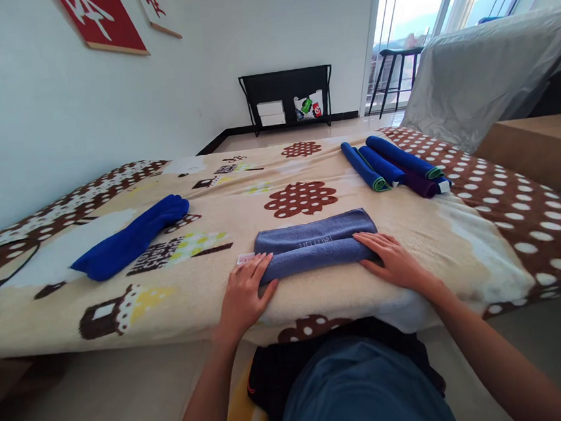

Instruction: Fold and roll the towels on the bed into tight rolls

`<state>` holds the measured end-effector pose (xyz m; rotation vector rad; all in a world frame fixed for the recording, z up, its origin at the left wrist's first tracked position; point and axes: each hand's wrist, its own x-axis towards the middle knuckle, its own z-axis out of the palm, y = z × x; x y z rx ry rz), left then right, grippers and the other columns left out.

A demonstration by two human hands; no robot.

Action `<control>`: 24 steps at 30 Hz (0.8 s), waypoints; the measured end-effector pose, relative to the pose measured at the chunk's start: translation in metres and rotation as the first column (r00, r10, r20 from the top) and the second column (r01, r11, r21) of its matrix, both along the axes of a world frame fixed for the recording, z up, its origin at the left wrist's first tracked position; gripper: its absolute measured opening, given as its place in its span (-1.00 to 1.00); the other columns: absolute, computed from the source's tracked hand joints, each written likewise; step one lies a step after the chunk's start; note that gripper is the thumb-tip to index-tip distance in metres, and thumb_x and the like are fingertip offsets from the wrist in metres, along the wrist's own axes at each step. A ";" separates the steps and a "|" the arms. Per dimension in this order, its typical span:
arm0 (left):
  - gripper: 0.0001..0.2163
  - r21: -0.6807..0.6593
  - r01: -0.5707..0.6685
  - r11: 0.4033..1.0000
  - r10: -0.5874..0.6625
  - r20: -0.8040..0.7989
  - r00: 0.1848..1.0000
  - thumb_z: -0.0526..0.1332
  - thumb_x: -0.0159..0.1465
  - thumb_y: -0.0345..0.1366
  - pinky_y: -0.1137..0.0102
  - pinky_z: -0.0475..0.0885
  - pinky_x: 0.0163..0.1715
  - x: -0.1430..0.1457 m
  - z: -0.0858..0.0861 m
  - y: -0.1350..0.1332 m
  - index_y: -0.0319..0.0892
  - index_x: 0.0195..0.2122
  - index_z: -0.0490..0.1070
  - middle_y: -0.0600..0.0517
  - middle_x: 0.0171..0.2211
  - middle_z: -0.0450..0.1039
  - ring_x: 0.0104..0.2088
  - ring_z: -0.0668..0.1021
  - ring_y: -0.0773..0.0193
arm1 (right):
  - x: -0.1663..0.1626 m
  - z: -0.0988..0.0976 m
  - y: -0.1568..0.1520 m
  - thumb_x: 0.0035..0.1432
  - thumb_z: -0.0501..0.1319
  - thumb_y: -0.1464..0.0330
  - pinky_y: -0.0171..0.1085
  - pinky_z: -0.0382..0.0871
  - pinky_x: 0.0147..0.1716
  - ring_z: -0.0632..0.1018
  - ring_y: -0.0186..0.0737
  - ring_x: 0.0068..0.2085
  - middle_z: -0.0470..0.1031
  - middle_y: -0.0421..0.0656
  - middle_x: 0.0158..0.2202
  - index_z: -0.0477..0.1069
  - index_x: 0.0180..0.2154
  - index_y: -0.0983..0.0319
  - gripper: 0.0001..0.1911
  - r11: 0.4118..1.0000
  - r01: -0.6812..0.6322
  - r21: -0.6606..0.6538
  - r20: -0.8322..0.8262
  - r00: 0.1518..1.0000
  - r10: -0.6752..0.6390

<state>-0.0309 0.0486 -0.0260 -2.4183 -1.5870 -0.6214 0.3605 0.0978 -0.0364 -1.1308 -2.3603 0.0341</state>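
A grey-blue towel (314, 258) lies on the blanket in front of me, its near part rolled into a thick strip and its far part flat with pale lettering. My left hand (248, 288) grips the roll's left end, fingers over the top and thumb on the near side. At the roll's right end, my right hand (395, 261) holds it in the same way. A white tag (246, 258) sticks out by the towel's left edge.
Several rolled blue and purple towels (397, 164) lie at the right on the patterned blanket (202, 211). To the left is a bundled bright blue cloth (133, 240). Black cables (9, 283) loop at the far left; a cardboard box (535, 149) stands beyond the right edge.
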 end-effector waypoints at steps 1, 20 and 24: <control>-0.50 -0.002 0.003 1.000 -0.003 -0.001 1.000 0.10 0.41 -0.11 0.07 0.17 0.24 0.000 0.000 0.000 -0.05 0.36 0.14 -0.08 0.29 0.32 0.28 0.36 0.03 | 0.000 0.000 0.000 0.34 0.13 0.21 0.07 0.22 0.28 0.36 -0.05 0.30 0.31 -0.12 0.31 0.09 0.38 0.08 -0.37 1.000 0.000 -0.001 -0.004 1.000 0.000; -0.50 0.010 -0.001 1.000 0.001 -0.010 1.000 0.10 0.41 -0.13 0.07 0.17 0.23 0.001 -0.001 0.000 -0.07 0.35 0.14 -0.09 0.29 0.32 0.29 0.35 0.03 | 0.000 0.000 0.000 0.34 0.13 0.22 0.08 0.23 0.27 0.35 -0.04 0.30 0.32 -0.12 0.30 0.09 0.38 0.08 -0.37 1.000 0.001 -0.012 -0.010 1.000 -0.001; -0.50 0.006 -0.005 1.000 0.005 -0.009 1.000 0.10 0.42 -0.13 0.08 0.17 0.23 0.002 -0.001 0.000 -0.07 0.35 0.14 -0.09 0.29 0.32 0.29 0.34 0.03 | 0.000 0.001 0.000 0.34 0.13 0.22 0.08 0.21 0.27 0.35 -0.04 0.30 0.32 -0.11 0.30 0.10 0.37 0.08 -0.38 1.000 0.003 -0.017 -0.008 1.000 -0.003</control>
